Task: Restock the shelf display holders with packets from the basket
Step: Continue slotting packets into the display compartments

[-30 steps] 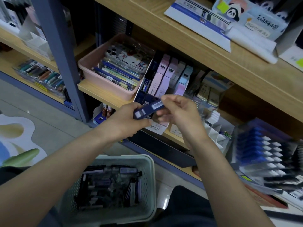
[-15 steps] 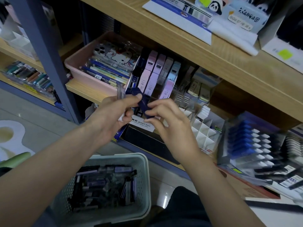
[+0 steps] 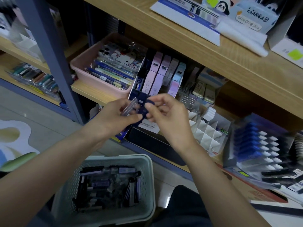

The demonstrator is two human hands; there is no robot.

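Note:
Both hands meet in front of the middle shelf. My left hand (image 3: pixel 115 116) holds a clear plastic packet (image 3: pixel 128 106) between thumb and fingers. My right hand (image 3: pixel 165 112) pinches a small dark blue packet (image 3: pixel 145 110) right beside it. Just behind them stands the display holder (image 3: pixel 157 76) with dark, pink, grey and light blue packets in upright rows. The pale green perforated basket (image 3: pixel 148 163) sits on the floor below my arms, holding several dark and purple packets (image 3: pixel 108 185).
A pink tray (image 3: pixel 82 63) of pens and phone cases sits left of the holder. White divider slots (image 3: pixel 206 133) and a rack of blue-and-white items (image 3: pixel 255 143) lie to the right. A blue upright post (image 3: pixel 47 46) stands left. The wooden upper shelf (image 3: pixel 213 51) overhangs.
The hands rose toward the display holder while turning the dark blue packet. A clear packet now shows in my left hand. The view shifted slightly right.

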